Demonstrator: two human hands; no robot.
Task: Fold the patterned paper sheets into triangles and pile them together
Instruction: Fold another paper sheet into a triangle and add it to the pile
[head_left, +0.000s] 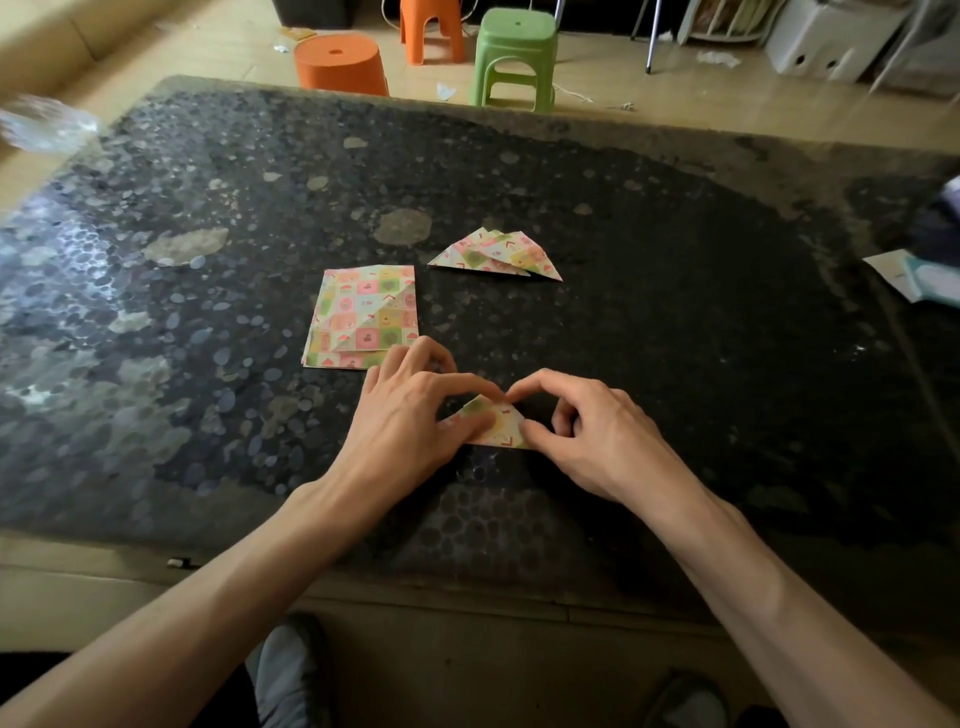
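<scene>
Green stool (514, 57) (beyond paper triangles (498, 257))

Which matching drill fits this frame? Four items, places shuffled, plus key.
Items:
1. square sheet stack
2. folded triangle pile
3. sheet being folded
4. green stool

Places:
a. on the floor past the far edge of the table
b. on the table, just beyond the left hand
c. held between the left hand and the right hand
d. on the table, beyond and right of the stack

Pairs: 1-b, 2-d, 3-c, 4-a
</scene>
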